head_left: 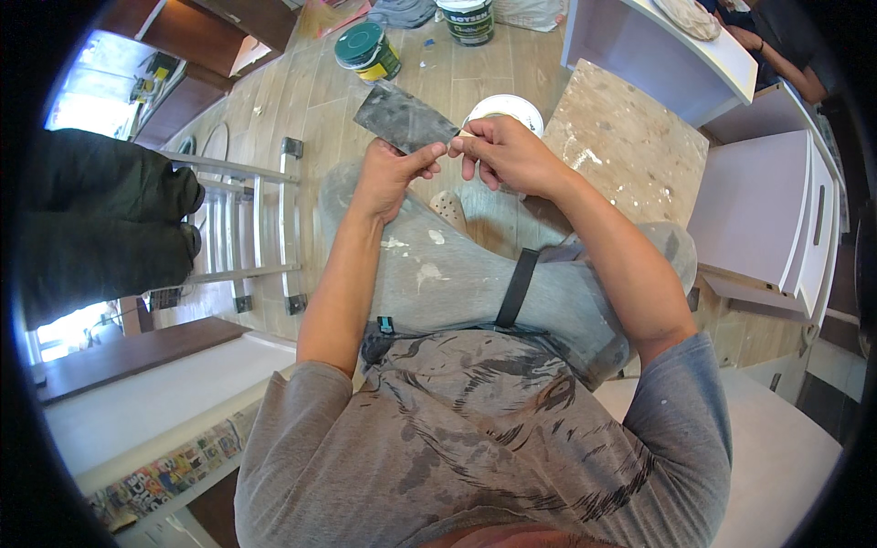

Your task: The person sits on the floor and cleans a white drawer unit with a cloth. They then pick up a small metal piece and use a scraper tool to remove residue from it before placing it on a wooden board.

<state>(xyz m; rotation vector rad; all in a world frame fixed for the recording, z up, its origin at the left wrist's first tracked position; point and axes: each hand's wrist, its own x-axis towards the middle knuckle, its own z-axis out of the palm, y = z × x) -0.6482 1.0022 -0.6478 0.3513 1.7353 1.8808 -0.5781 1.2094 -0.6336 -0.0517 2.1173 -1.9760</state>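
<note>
A dark grey, dusty rectangular sheet of sandpaper (402, 117) is held out in front of me, above the floor and past my knees. My left hand (397, 173) grips its near edge, with the thumb lying along it toward the right end. At that right end my right hand (512, 155) pinches the corner between thumb and forefinger, its other fingers curled loosely below. A small pale bit shows between the right fingertips, too small to name. Just beyond my right hand stands a white round tub (507, 108), partly hidden by the hand.
A paint-spotted wooden board (630, 137) lies right of the tub. Farther off stand a green-lidded bucket (367, 50) and a white-and-green pail (469, 20). Left are an aluminium ladder (260, 219) and a person's dark trousers (110, 219). White drawer units (758, 205) stand right, another person's arm (786, 68) behind.
</note>
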